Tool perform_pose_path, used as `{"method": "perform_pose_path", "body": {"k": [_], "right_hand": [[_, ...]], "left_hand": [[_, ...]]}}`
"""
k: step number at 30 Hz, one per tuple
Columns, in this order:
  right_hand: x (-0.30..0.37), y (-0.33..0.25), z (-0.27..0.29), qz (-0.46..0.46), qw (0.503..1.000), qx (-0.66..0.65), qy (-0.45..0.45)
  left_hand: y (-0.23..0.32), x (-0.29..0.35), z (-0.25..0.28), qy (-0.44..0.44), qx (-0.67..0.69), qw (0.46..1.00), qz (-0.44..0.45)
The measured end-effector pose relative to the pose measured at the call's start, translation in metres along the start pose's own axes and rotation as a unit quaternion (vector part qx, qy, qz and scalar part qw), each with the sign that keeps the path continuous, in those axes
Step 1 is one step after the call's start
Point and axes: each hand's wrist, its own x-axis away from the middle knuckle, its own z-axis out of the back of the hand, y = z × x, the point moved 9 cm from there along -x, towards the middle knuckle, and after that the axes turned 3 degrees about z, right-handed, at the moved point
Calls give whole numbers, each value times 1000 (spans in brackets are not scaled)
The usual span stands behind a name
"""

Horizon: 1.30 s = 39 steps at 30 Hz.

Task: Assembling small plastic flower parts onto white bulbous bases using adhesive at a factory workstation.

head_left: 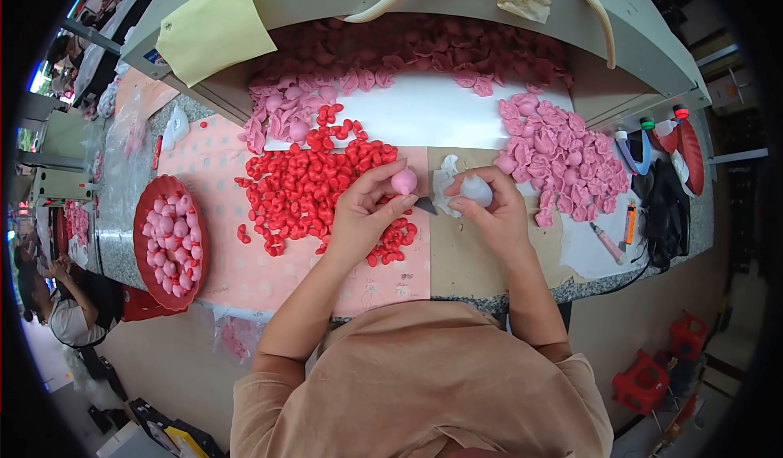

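the hands are apart above the table [119, 250]: the left hand [357, 213] pinches a pink ball-shaped piece [404, 181], seemingly to leave its top exposed, while the right hand [499, 213] grips a rounded whitish object [476, 190]. red pieces [302, 182] and pink petal-like pieces [563, 158] lie piled on either side, probably for easy reach.

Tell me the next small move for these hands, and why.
Probably ease the whitish rounded object in the right hand slightly toward the pink piece in the left hand: both are already held, at about the same height in the picture, with a gap between them.
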Motion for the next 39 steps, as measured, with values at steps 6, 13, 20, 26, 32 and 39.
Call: {"method": "perform_pose_path", "body": {"k": [6, 13, 20, 26, 32, 39], "right_hand": [[4, -7, 7, 51, 999, 13, 8], [8, -12, 17, 94, 992, -36, 77], [13, -4, 30, 73, 986, -92, 120], [14, -17, 26, 145, 981, 24, 128], [15, -28, 22, 156, 979, 58, 116], [15, -29, 21, 158, 977, 79, 118]], "left_hand": [[6, 1, -2, 8, -23, 999, -23], [7, 0, -5, 1, -12, 1000, -4], [3, 1, -3, 3, -40, 999, -6], [3, 2, -4, 5, -38, 999, -8], [5, 3, -3, 17, -42, 999, -14], [7, 4, -1, 39, -49, 998, -28]]}}
